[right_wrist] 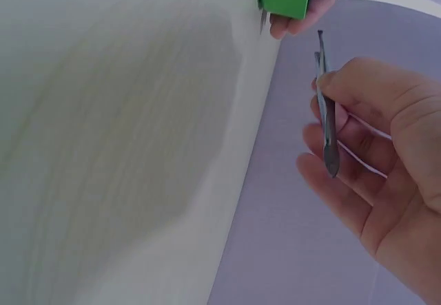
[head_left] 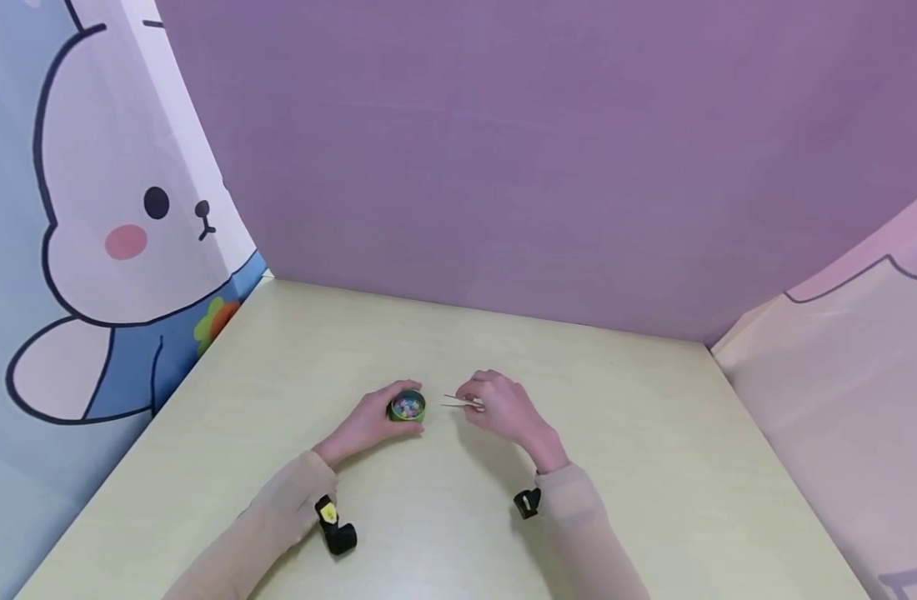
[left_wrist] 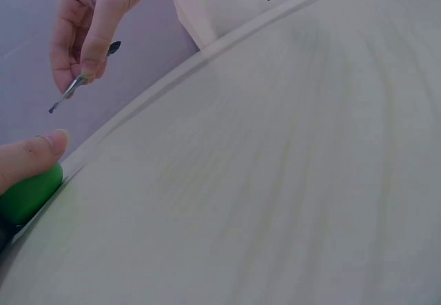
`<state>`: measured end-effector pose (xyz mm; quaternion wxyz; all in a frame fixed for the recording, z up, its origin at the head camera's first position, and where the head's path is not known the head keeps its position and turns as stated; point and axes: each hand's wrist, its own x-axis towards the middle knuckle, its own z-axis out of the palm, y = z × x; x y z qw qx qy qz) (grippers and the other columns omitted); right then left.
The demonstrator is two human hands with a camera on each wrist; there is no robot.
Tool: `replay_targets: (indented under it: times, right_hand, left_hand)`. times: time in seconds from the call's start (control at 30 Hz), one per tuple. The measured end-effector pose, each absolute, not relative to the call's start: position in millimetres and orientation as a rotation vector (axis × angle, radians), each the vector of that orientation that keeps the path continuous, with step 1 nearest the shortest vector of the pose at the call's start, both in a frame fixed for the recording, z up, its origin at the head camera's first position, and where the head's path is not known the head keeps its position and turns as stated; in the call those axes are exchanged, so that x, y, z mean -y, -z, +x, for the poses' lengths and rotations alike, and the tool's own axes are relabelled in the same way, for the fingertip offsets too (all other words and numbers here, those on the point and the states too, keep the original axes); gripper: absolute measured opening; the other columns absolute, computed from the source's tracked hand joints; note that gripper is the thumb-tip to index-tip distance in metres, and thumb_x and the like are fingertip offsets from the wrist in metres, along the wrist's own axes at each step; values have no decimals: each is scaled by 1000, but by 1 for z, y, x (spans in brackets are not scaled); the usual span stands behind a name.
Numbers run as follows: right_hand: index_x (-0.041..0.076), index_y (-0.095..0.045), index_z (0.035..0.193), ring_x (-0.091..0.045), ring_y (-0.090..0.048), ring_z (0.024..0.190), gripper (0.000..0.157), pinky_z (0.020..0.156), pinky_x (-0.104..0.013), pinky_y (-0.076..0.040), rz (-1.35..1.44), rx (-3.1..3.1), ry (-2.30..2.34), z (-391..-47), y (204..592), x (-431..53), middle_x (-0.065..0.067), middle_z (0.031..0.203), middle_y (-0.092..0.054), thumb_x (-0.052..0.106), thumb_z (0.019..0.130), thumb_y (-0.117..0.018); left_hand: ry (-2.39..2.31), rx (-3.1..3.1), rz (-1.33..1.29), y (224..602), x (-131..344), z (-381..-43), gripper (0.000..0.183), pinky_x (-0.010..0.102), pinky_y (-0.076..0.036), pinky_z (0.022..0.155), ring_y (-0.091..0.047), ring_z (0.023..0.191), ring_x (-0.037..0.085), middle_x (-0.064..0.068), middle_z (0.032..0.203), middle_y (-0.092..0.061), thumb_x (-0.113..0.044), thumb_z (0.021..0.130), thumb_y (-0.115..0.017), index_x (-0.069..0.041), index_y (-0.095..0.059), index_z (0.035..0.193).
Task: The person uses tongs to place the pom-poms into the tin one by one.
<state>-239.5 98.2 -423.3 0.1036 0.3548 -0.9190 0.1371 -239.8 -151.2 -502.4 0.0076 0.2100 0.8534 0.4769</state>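
My left hand [head_left: 374, 421] holds a small round green container [head_left: 418, 419], with thumb and fingers on opposite sides of it. Small pastel-coloured beads [head_left: 408, 407] lie inside. In the left wrist view only a thumb [left_wrist: 38, 155] shows against the green wall [left_wrist: 34, 193]. To the right of the container, my right hand [head_left: 503, 406] pinches metal tweezers [right_wrist: 329, 122] between thumb and fingers. The tweezers' two tips point left toward the container, a short gap away, with nothing visible between them. In the right wrist view the other fingers [right_wrist: 337, 188] spread loosely below the tweezers.
Both hands work over a pale wooden table [head_left: 623, 400]. A purple backdrop [head_left: 503, 167] rises along its back edge, and a rabbit-print sheet [head_left: 128, 208] hangs at the left. Black wrist cameras sit on the left sleeve [head_left: 341, 537] and right sleeve [head_left: 528, 502].
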Motion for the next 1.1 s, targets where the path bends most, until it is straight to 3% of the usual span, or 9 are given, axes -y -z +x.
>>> replay_targets:
  times: [0.5, 0.7, 1.1]
  right_hand:
    - [3, -77, 94, -16, -69, 77, 14, 68, -28, -60, 772, 2883, -545, -239, 431, -107, -9, 88, -76, -2, 82, -71]
    - [5, -75, 86, -13, -62, 70, 10, 67, -29, -58, 759, 2930, -587, -240, 436, -109, -8, 83, -74, -3, 84, -71]
    - [4, -77, 90, -10, -61, 68, 11, 66, -26, -57, 760, 2997, -634, -243, 441, -110, -8, 84, -75, -2, 83, -71]
  left_hand:
    - [-1508, -2640, 631, 502, 156, -240, 73, 48, -52, 104, -62, 119, 33, 17, 142, -56, -30, 79, -84, -12, -51, 142]
    - [-1493, -2651, 638, 503, 156, -239, 72, 47, -53, 102, -63, 117, 33, 17, 140, -58, -31, 80, -83, -12, -51, 142]
    - [-1485, -2645, 627, 502, 155, -241, 74, 47, -53, 104, -62, 119, 34, 17, 144, -55, -31, 80, -83, -12, -50, 143]
